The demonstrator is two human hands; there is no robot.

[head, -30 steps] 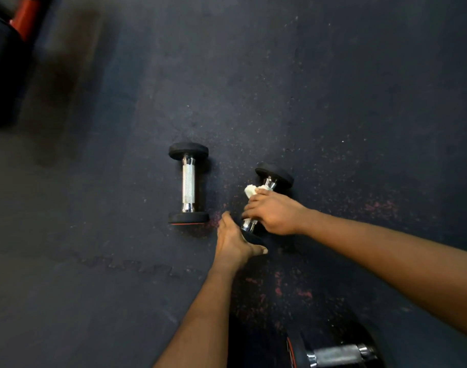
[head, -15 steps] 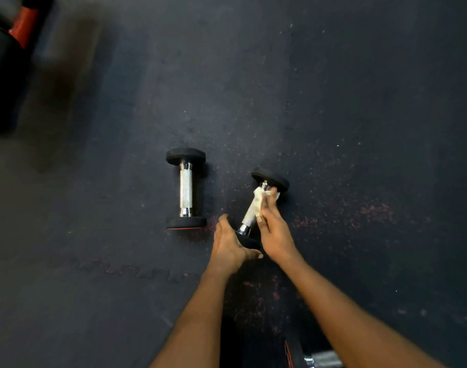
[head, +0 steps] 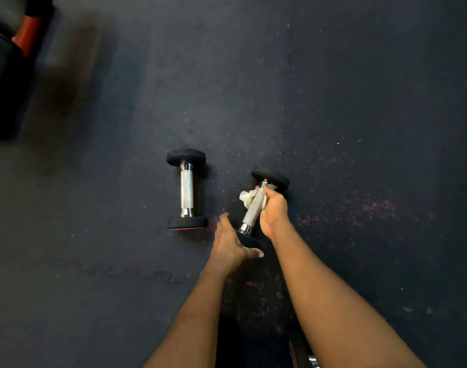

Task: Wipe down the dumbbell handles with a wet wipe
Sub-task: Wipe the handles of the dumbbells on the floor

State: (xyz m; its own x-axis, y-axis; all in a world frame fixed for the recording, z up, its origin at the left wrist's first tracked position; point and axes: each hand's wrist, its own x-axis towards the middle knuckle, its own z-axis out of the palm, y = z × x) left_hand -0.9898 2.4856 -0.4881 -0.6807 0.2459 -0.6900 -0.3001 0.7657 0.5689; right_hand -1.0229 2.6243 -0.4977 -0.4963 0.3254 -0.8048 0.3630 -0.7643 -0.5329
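A single view is supplied: the head camera, worn by the person and directed forward and steeply down. The dark rubber floor (head: 359, 102) is seen almost from above. Both forearms are admitted from the bottom edge and converge toward the centre, where the left hand (head: 227, 243) and right hand (head: 274, 211) are framed close to the lens. Wide-angle coverage is provided. The tilted dumbbell (head: 253, 208) and the lying dumbbell (head: 186, 193) are kept near the centre, while dark equipment (head: 6, 75) is caught, blurred, at the upper-left corner.
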